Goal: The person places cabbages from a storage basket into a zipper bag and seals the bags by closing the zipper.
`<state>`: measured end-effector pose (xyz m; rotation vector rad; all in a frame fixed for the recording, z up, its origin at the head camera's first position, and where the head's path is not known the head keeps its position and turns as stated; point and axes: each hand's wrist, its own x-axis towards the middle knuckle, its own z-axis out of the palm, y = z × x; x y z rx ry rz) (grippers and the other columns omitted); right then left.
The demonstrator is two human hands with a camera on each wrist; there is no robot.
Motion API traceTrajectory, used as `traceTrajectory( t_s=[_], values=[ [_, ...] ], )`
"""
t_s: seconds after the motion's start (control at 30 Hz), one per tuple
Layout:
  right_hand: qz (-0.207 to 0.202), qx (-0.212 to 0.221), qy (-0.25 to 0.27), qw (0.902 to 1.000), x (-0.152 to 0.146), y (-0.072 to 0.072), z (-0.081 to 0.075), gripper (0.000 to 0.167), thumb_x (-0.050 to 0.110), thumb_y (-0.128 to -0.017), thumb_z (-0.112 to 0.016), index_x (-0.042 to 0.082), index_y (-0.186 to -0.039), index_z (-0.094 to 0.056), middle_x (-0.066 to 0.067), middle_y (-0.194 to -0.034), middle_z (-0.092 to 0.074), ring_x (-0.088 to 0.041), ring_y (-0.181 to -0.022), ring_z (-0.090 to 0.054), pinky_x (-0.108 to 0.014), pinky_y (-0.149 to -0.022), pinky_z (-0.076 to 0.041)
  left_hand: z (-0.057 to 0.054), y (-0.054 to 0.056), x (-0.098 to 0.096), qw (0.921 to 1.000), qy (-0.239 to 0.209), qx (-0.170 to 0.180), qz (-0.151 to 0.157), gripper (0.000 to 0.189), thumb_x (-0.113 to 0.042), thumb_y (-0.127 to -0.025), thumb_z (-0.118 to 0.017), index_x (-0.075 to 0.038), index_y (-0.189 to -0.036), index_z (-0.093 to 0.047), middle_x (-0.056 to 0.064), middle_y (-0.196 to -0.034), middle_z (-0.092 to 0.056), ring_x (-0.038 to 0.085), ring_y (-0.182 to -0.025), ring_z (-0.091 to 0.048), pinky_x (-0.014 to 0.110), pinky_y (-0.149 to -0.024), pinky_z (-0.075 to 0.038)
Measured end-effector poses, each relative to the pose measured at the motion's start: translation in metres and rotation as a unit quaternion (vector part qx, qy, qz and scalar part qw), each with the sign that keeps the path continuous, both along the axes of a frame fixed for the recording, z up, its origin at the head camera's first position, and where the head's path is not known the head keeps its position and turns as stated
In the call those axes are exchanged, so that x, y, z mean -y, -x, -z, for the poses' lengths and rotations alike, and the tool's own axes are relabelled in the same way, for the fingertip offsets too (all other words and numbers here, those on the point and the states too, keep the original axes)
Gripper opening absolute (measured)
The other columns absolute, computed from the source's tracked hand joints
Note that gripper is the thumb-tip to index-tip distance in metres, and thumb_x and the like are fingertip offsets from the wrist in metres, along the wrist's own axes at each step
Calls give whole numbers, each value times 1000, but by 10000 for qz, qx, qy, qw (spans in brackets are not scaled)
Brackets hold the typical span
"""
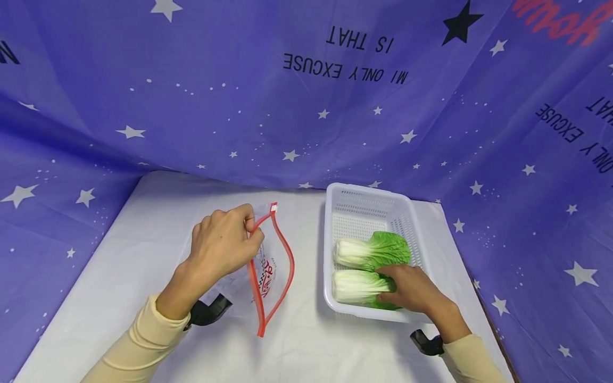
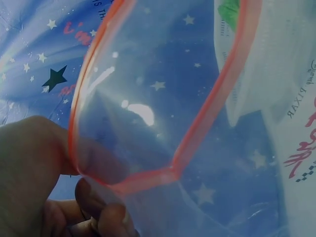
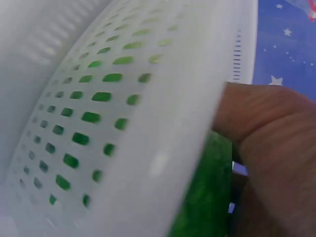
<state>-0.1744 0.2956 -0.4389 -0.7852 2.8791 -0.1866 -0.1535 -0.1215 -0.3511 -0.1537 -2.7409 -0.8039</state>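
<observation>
My left hand [image 1: 220,242] pinches one side of the mouth of a clear zip bag [image 1: 265,271] between thumb and fingers. The bag's red zip edges [image 2: 205,108] are spread apart, and red and black print shows on its wall. Two Chinese cabbages lie side by side in a white basket, white stems toward the left. My right hand [image 1: 414,290] reaches over the basket's near right side and grips the nearer cabbage [image 1: 356,287] by its green leaves, thumb and fingers round them. Just beyond it lies the farther cabbage [image 1: 369,251]. The right fingertips are partly hidden among the leaves.
The white perforated basket [image 1: 329,234] stands on the right of a white-covered table [image 1: 306,346]. A purple star-printed cloth [image 1: 287,122] hangs behind and along both sides. Dark wrist mounts [image 1: 426,343] sit at both wrists.
</observation>
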Motion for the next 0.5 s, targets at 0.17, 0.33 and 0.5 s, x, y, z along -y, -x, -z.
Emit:
traceTrajectory(
  t_s=[0.17,0.33,0.5],
  values=[
    [-169,-130,341,9992,-2,-4,-10,49,37,-78,-80,7,-114,-70,-2,-108,-70,-28,-101,-65,-49,-85,-49,2,0,-1,9999,-43,-89,-67,8,-20,-75,-58,-21,-70,-52,-7,-48,-42,22,-45,-43,37,-42,-31],
    [-268,-439,831,9952,1,-7,-23,43,34,-83,-77,3,-111,-69,-1,-105,-67,-24,-97,-64,-46,-83,-50,3,0,-2,9998,-98,-121,-116,7,-19,-74,-56,-21,-69,-52,-8,-50,-45,22,-45,-43,37,-42,-31],
    [-356,-817,1067,9903,6,-10,-39,40,34,-85,-75,6,-113,-65,5,-105,-60,-15,-91,-60,-43,-78,-50,5,1,-3,9998,-110,-129,-114,7,-19,-74,-57,-20,-69,-52,-6,-48,-42,22,-44,-43,37,-41,-30]
  ],
)
